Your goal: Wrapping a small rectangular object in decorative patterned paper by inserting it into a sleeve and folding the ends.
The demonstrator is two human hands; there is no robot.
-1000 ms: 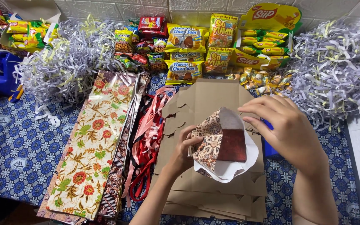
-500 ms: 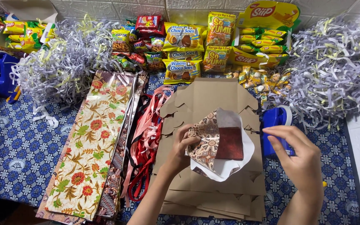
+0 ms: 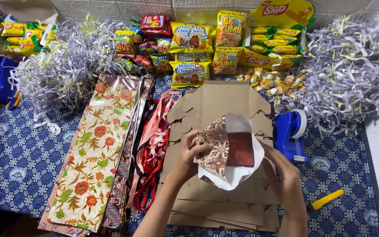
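— Where does the small dark red box half wrapped in brown batik-patterned paper (image 3: 227, 149) sit?

— Just in front of the person, above the stack of flat brown cardboard box blanks (image 3: 218, 202), between both hands.

— Which hand is on it?

— The left hand (image 3: 189, 153) is closed on its left side, fingers curled over the patterned paper. The right hand (image 3: 284, 175) sits at the lower right edge, fingers at the white underside of the paper; I judge it a loose pinch, not a full grip.

— And its long axis?

— Roughly upright in the view, tilted slightly, with the loose paper flap opening toward the right hand. The blue tape dispenser (image 3: 291, 131) stands just right of it on the surface.
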